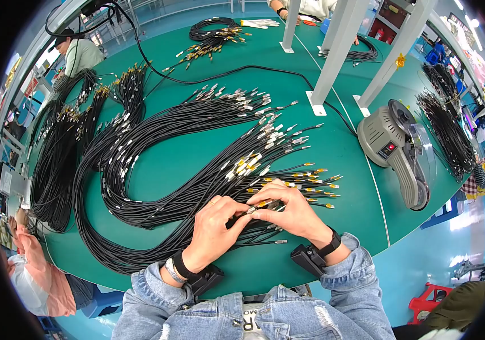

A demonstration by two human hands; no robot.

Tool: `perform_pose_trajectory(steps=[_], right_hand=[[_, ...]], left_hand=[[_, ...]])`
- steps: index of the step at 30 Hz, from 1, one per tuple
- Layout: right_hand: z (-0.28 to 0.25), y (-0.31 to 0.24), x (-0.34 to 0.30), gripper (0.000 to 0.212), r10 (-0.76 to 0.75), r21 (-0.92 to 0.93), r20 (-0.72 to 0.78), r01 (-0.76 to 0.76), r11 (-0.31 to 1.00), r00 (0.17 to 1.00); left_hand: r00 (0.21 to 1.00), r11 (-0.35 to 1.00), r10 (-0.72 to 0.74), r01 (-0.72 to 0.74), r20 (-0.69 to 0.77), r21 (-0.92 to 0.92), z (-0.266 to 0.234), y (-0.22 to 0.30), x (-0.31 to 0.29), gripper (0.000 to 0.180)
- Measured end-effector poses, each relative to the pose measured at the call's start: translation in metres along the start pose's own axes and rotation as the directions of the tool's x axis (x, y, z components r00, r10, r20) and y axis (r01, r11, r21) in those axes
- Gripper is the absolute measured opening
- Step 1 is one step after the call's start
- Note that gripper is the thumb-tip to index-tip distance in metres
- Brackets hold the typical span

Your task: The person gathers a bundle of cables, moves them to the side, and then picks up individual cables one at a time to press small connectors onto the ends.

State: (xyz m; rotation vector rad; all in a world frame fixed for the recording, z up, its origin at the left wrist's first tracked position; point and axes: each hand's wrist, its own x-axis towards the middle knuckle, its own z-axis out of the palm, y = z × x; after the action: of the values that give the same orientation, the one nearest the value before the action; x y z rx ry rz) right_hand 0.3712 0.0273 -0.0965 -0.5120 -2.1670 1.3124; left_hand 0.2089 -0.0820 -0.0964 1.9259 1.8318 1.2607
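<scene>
Close in front of me, my left hand (213, 228) and my right hand (289, 212) meet at the fingertips. Both pinch a black cable near its metal connector (252, 210), which is partly hidden by the fingers. Under and beyond the hands lies a large bundle of black cables (169, 207), curving round to the left. Its many ends carry silver connectors and white tags (271, 139). Right by my right hand, a group of cable ends with yellow marks (316, 180) fans out over the green table (341, 226).
A grey machine (383, 139) with a clear cover and red-lit switch stands at the right. Grey metal posts (333, 62) rise behind it. More cable bundles lie at the left (55, 175), back (214, 34) and far right (446, 127). Other people sit around the table.
</scene>
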Motion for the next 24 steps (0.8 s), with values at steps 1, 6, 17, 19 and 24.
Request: perform_pose_trajectory(steps=[1,6,17,19,24], right_hand=[[0.0002,0.0005,0.0000,0.022,0.024,0.043,0.028,-0.025,0.999,0.999],[0.0018,-0.0003,-0.0007,0.021,0.106,0.164,0.069,-0.116,0.980,0.992],[-0.0029,-0.0008,-0.0010,0.014,0.137,0.135,0.073,-0.146,0.980,0.988],[-0.0030,-0.0002,-0.0015,0.014,0.154,0.135,0.070,-0.163,0.977,0.985],[-0.0034,0.0012,-0.0026,0.013,0.181,0.174,0.066,-0.190,0.966,0.981]], left_hand=[[1.000,1.000,0.017,-0.017,0.001,-0.003,0.0001,-0.0004,-0.0004,0.013],[0.999,0.999,-0.003,0.005,0.034,-0.041,-0.0013,0.0017,-0.0035,0.015],[0.999,0.999,0.045,-0.045,-0.006,0.030,-0.0030,-0.0016,-0.0055,0.017],[0.997,0.995,0.073,-0.071,-0.023,0.072,-0.0029,-0.0009,-0.0052,0.019],[0.996,0.991,0.088,-0.084,-0.031,0.105,-0.0032,0.0002,-0.0047,0.020]])
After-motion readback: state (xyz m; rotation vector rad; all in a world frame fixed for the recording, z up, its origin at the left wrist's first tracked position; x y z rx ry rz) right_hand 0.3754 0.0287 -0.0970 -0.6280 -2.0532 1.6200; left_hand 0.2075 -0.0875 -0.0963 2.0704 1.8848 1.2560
